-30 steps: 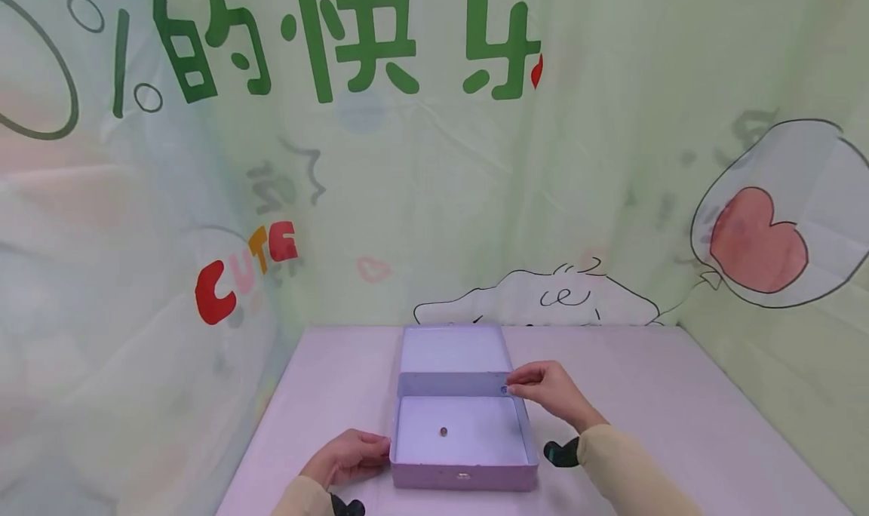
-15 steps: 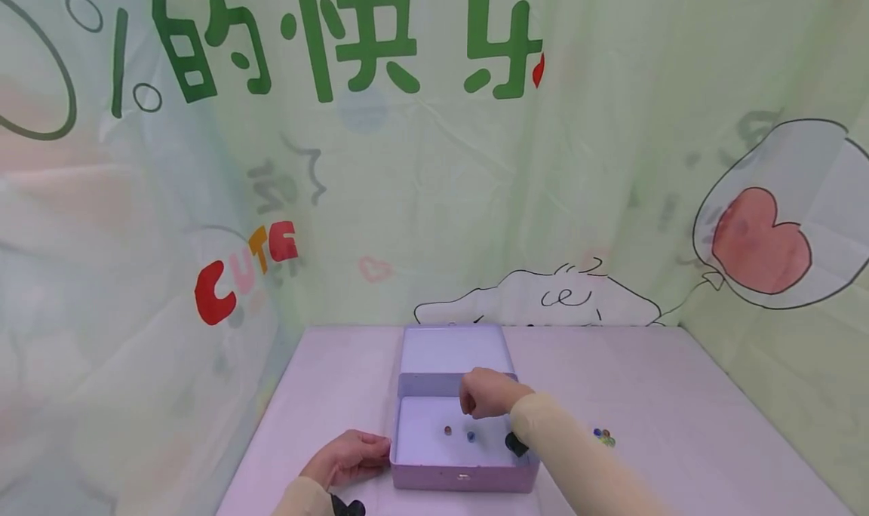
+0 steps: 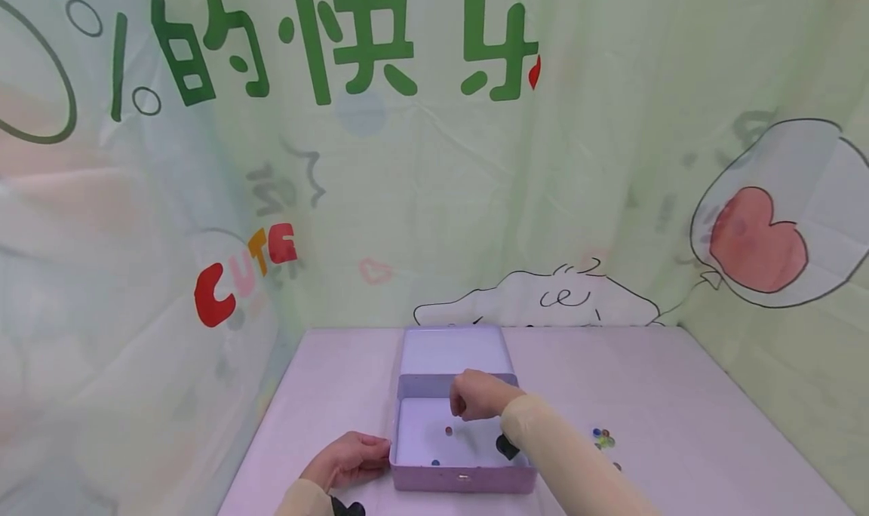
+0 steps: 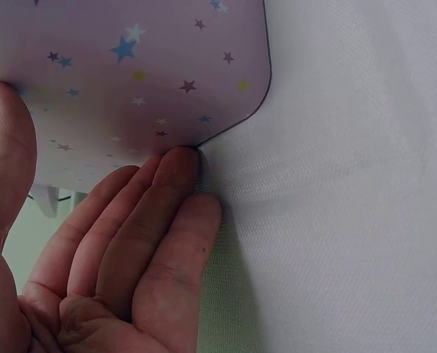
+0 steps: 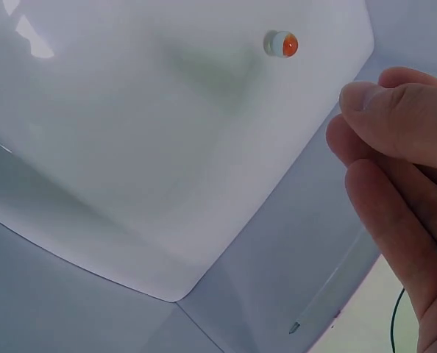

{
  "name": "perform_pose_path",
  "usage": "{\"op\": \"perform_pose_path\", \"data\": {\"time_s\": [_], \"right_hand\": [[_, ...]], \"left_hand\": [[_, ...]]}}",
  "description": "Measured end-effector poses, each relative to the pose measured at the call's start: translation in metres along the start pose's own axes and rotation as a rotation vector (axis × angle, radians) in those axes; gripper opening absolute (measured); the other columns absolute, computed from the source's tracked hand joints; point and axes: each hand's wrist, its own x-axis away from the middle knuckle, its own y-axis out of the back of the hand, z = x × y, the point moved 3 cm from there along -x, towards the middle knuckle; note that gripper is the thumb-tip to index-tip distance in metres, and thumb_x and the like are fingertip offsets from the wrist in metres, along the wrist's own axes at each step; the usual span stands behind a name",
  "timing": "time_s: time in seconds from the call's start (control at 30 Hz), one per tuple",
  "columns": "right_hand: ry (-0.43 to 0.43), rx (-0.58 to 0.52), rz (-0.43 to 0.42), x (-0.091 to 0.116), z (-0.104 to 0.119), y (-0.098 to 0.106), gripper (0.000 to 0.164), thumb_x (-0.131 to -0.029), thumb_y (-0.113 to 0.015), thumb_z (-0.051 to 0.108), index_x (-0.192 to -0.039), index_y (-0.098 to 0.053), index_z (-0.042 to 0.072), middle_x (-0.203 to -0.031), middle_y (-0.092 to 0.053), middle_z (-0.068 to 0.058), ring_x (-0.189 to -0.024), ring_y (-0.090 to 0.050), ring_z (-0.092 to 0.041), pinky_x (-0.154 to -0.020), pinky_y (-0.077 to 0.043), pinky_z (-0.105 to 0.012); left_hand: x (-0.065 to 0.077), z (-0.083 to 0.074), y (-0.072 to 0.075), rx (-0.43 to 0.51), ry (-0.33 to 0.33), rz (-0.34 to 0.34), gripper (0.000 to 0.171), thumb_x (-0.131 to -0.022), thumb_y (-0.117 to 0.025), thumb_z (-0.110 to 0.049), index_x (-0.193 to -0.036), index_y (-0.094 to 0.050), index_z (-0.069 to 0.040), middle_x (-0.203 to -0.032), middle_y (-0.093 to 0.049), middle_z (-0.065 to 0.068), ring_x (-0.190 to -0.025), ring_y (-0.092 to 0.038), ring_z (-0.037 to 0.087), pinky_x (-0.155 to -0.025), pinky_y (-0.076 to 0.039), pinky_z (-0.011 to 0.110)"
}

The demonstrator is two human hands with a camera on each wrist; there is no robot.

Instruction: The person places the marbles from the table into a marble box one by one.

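Observation:
A lilac box (image 3: 465, 478) patterned with stars stands on the table, its lid (image 3: 456, 350) folded back. Inside it lie an orange-and-white marble (image 5: 281, 44) and, close to the front wall, a blue marble (image 3: 435, 462). My right hand (image 3: 478, 395) is over the box's rear half, fingers bent and thumb near the index finger; nothing shows between them in the right wrist view. My left hand (image 3: 353, 456) touches the box's left side with its fingertips (image 4: 178, 162) and thumb, the fingers mostly straight.
Right of the box, several marbles (image 3: 604, 439) sit clustered on the table (image 3: 652, 395), with one more marble (image 3: 617, 467) nearer the front. A printed curtain (image 3: 434, 199) encloses the back and sides.
My right hand came in from the box's right edge, where it pinched a blue marble, to over the interior. The blue marble is let go and has rolled front-left. My left hand stayed put.

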Motion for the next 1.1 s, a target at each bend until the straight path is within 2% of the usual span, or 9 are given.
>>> {"op": "perform_pose_path", "data": {"time_s": [0.17,0.27,0.37,0.5,0.6,0.7,0.8,0.9,1.1], "right_hand": [[0.007,-0.059,-0.01,0.005,0.001,0.006,0.014,-0.082,-0.082,0.0,-0.08,-0.077,0.014,-0.071,-0.066,0.009,-0.066,-0.055,-0.005,-0.063,-0.052,-0.02],[0.012,-0.188,-0.06,0.014,-0.009,0.013,0.014,-0.082,-0.081,0.0,-0.083,-0.078,0.013,-0.076,-0.071,0.007,-0.07,-0.06,-0.005,-0.066,-0.055,-0.02],[-0.008,-0.348,-0.165,0.032,-0.031,0.021,0.009,-0.084,-0.08,0.002,-0.089,-0.079,0.01,-0.084,-0.075,0.002,-0.076,-0.067,-0.008,-0.069,-0.058,-0.021],[-0.08,-0.485,-0.341,0.075,-0.075,0.032,0.013,-0.088,-0.078,0.008,-0.101,-0.078,0.005,-0.095,-0.078,-0.006,-0.084,-0.071,-0.013,-0.074,-0.06,-0.022],[-0.199,-0.534,-0.436,0.115,-0.11,0.037,0.021,-0.091,-0.078,0.014,-0.108,-0.076,0.002,-0.102,-0.078,-0.01,-0.089,-0.073,-0.016,-0.079,-0.062,-0.027],[-0.353,-0.544,-0.49,0.157,-0.142,0.04,0.03,-0.094,-0.076,0.022,-0.114,-0.074,0.001,-0.109,-0.077,-0.014,-0.094,-0.072,-0.015,-0.084,-0.063,-0.035],[-0.473,-0.536,-0.512,0.193,-0.168,0.04,0.038,-0.095,-0.074,0.029,-0.119,-0.072,-0.001,-0.113,-0.076,-0.015,-0.093,-0.07,-0.009,-0.085,-0.062,-0.036],[-0.536,-0.529,-0.493,0.216,-0.185,0.033,0.042,-0.095,-0.074,0.031,-0.121,-0.071,-0.002,-0.113,-0.077,-0.014,-0.091,-0.068,-0.002,-0.084,-0.062,-0.032],[-0.54,-0.532,-0.433,0.226,-0.191,-0.002,0.033,-0.091,-0.077,0.02,-0.114,-0.073,-0.004,-0.105,-0.078,-0.013,-0.087,-0.071,-0.008,-0.076,-0.061,-0.026]], "left_hand": [[0.0,0.0,0.0,0.011,0.015,0.0,0.035,-0.099,-0.067,-0.014,-0.125,-0.066,0.01,-0.119,-0.073,0.024,-0.106,-0.073,0.023,-0.102,-0.055,0.052],[0.0,0.001,0.0,0.013,0.011,0.003,0.035,-0.1,-0.067,-0.014,-0.126,-0.066,0.01,-0.119,-0.073,0.024,-0.106,-0.073,0.023,-0.102,-0.056,0.05],[-0.002,0.003,0.002,0.007,0.013,0.002,0.035,-0.099,-0.068,-0.015,-0.125,-0.067,0.009,-0.117,-0.074,0.023,-0.105,-0.073,0.022,-0.1,-0.057,0.049],[-0.003,0.003,0.003,-0.005,0.006,0.004,0.034,-0.099,-0.069,-0.015,-0.123,-0.068,0.008,-0.115,-0.075,0.022,-0.103,-0.074,0.022,-0.099,-0.058,0.049],[-0.002,-0.001,0.005,-0.021,-0.003,0.001,0.035,-0.099,-0.068,-0.014,-0.124,-0.067,0.01,-0.115,-0.075,0.023,-0.103,-0.074,0.022,-0.099,-0.057,0.05],[0.0,-0.005,0.005,-0.035,-0.001,-0.004,0.036,-0.099,-0.068,-0.014,-0.125,-0.066,0.011,-0.116,-0.074,0.023,-0.102,-0.073,0.022,-0.1,-0.057,0.051],[0.001,-0.009,0.005,-0.037,0.005,-0.004,0.037,-0.099,-0.068,-0.013,-0.126,-0.065,0.011,-0.116,-0.074,0.024,-0.103,-0.073,0.022,-0.101,-0.056,0.051],[0.0,-0.01,0.004,-0.033,0.008,0.004,0.037,-0.099,-0.068,-0.013,-0.127,-0.065,0.011,-0.116,-0.074,0.023,-0.104,-0.073,0.023,-0.101,-0.056,0.051],[0.0,-0.005,0.001,-0.025,0.017,0.007,0.036,-0.098,-0.069,-0.014,-0.124,-0.066,0.011,-0.113,-0.076,0.021,-0.1,-0.074,0.02,-0.099,-0.058,0.049]]}}
